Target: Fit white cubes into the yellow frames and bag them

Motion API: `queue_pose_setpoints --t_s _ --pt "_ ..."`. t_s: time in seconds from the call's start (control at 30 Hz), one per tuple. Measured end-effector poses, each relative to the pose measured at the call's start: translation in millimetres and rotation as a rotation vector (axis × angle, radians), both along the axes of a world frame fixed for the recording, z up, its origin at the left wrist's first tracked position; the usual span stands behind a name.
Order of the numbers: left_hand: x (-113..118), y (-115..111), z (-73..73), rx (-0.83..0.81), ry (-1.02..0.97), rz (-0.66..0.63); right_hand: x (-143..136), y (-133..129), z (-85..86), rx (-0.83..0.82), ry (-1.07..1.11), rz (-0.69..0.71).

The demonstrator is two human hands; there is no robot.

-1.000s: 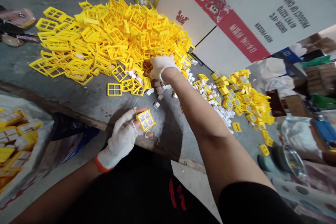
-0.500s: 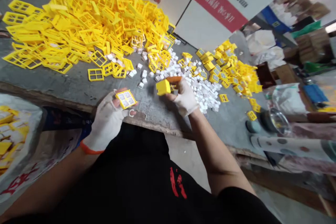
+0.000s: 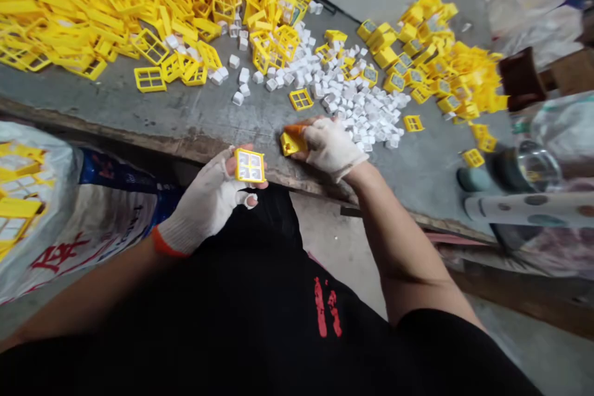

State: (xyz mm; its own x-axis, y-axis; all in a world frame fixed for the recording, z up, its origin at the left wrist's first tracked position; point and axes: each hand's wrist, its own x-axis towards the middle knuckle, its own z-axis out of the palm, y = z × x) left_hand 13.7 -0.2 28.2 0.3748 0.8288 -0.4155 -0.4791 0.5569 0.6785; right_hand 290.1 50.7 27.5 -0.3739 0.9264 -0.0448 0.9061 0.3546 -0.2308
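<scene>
My left hand (image 3: pixel 216 189), in a white fingerless glove with an orange cuff, grips a small yellow four-pane window frame (image 3: pixel 249 165). White pieces fill its four openings. To the right, near the table's front edge, my gloved right hand (image 3: pixel 327 145) has its fingers closed on a yellow plastic block (image 3: pixel 292 143). Orange covers one of its fingertips, and part of the block is hidden by the fingers. The two held pieces are apart. Just behind the right hand, a yellow frame with open panes (image 3: pixel 301 99) lies on the table, next to a spread of small white cubes (image 3: pixel 366 108).
A large heap of yellow frames (image 3: pixel 139 0) covers the back left of the grey table (image 3: pixel 195 112). Yellow blocks (image 3: pixel 431 68) are piled at the right, near a glass bowl (image 3: pixel 538 164). An open bag (image 3: pixel 116 216) of yellow-and-white pieces stands at the lower left.
My view has tipped down, toward the table's front. The right hand has drawn the yellow block back toward the edge and turned it. The left hand has come closer to it, still with its frame.
</scene>
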Motion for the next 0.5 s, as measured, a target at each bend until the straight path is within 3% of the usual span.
queue_pose_setpoints --t_s 0.23,0.5 --pt "3 -10 -0.4 0.05 -0.019 -0.08 -25 -53 21.1 0.198 0.596 0.112" --pt "7 -15 -1.9 0.117 -0.002 -0.129 -37 -65 21.7 0.093 0.68 0.076"
